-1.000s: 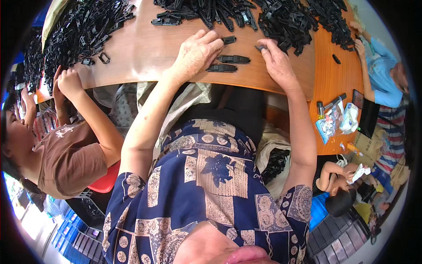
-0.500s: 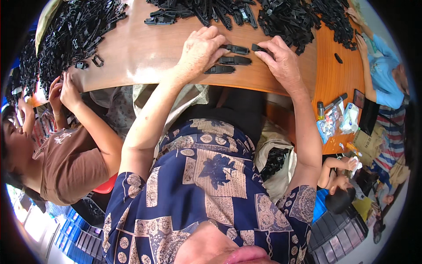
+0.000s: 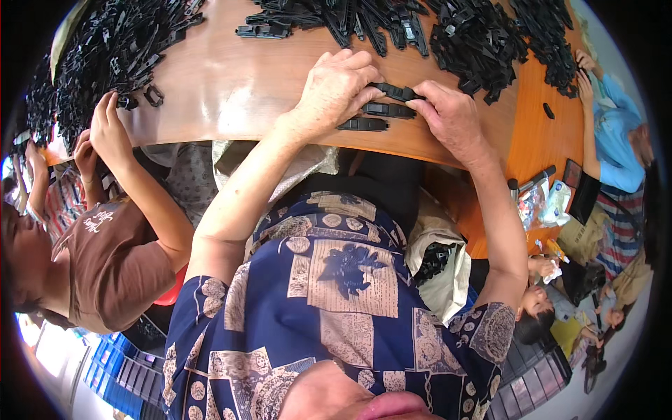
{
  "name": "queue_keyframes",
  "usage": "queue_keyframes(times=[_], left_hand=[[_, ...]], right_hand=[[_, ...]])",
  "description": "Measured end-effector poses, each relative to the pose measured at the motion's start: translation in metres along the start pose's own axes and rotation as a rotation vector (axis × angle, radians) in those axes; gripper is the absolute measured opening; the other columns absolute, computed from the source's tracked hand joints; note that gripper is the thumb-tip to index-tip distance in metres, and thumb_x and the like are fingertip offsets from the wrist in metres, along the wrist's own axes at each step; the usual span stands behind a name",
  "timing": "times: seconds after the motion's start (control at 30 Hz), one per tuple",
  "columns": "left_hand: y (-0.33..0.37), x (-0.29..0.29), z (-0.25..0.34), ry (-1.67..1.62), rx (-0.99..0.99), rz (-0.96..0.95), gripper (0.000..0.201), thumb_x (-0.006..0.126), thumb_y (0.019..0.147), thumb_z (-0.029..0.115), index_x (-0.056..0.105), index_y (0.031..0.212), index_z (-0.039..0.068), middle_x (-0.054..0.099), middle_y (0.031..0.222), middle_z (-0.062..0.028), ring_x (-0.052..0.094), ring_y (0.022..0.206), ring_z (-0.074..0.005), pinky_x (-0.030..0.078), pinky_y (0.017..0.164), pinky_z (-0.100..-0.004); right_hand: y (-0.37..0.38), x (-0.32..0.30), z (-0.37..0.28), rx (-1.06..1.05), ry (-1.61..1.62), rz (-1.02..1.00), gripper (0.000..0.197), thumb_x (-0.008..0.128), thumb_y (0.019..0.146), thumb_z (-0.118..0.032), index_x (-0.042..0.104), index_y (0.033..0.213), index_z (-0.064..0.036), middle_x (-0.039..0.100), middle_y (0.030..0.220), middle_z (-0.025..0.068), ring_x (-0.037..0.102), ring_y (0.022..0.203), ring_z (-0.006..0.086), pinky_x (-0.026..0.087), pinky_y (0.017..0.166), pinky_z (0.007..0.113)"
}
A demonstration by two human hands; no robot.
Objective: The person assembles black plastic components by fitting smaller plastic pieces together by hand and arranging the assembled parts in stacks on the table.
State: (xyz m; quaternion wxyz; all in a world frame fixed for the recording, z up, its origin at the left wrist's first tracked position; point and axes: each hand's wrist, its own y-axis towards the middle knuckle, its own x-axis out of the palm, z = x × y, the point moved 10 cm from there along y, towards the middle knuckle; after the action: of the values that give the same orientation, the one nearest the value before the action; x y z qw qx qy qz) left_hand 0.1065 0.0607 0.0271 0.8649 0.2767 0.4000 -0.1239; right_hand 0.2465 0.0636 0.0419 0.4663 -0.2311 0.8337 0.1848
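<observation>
Between my two hands, above the tabletop, is a long black plastic piece. The fingers of my left hand pinch its left end. At its right end, the thumb and fingers of my right hand are closed on a black plastic part that meets it; whether the two are locked together I cannot tell. Just below, a second black plastic piece lies close to both hands. The third black plastic piece rests nearest the table edge, under my left hand.
Heaps of black plastic parts cover the table's far side, with a bigger pile at left. A co-worker in a brown shirt reaches to that pile. Another in blue sits at right. An open sack hangs below the table.
My right hand has brought its part leftward against the piece in my left hand, closing the gap between them. The view has shifted slightly, and the brown-shirted co-worker's hands have moved.
</observation>
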Motion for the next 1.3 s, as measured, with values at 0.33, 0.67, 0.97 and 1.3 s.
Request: queue_keyframes(times=[0.33,0.67,0.97,1.3], left_hand=[[0.003,-0.005,-0.005,-0.001,-0.034,0.027,0.026,0.073,0.087,0.029,0.069,0.106,0.012,0.065,0.099,-0.0073,0.064,0.096,-0.0309,0.051,0.083,-0.0416],[0.000,-0.023,-0.047,0.285,-0.198,0.051,0.023,0.070,0.088,0.020,0.059,0.106,0.011,0.061,0.100,-0.0111,0.066,0.092,-0.0351,0.054,0.077,-0.0455],[-0.030,-0.031,-0.053,-0.053,-0.474,-0.017,0.015,0.067,0.092,0.017,0.060,0.103,0.008,0.073,0.092,-0.0166,0.070,0.085,-0.0375,0.054,0.075,-0.0454],[-0.005,-0.034,-0.015,0.272,-0.045,0.011,0.031,0.069,0.085,0.008,0.069,0.113,0.021,0.060,0.113,-0.0075,0.065,0.099,-0.0285,0.055,0.080,-0.0418]], right_hand=[[-0.002,-0.015,-0.010,-0.012,-0.031,0.113,0.014,0.068,0.093,-0.015,0.065,0.098,-0.0034,0.066,0.084,0.0133,0.067,0.078,0.0300,0.052,0.069,0.038],[-0.057,-0.061,0.082,0.346,-0.117,0.215,0.019,0.065,0.094,-0.020,0.067,0.111,-0.0109,0.071,0.100,0.0101,0.068,0.091,0.0323,0.054,0.077,0.042],[-0.049,-0.038,0.076,0.215,-0.419,0.261,0.024,0.067,0.093,-0.023,0.062,0.111,-0.0085,0.061,0.097,0.0112,0.066,0.091,0.0358,0.053,0.075,0.046],[-0.030,-0.036,0.023,0.131,-0.226,0.311,0.018,0.067,0.092,-0.022,0.064,0.101,-0.0069,0.062,0.097,0.0089,0.066,0.091,0.0310,0.054,0.076,0.043]])
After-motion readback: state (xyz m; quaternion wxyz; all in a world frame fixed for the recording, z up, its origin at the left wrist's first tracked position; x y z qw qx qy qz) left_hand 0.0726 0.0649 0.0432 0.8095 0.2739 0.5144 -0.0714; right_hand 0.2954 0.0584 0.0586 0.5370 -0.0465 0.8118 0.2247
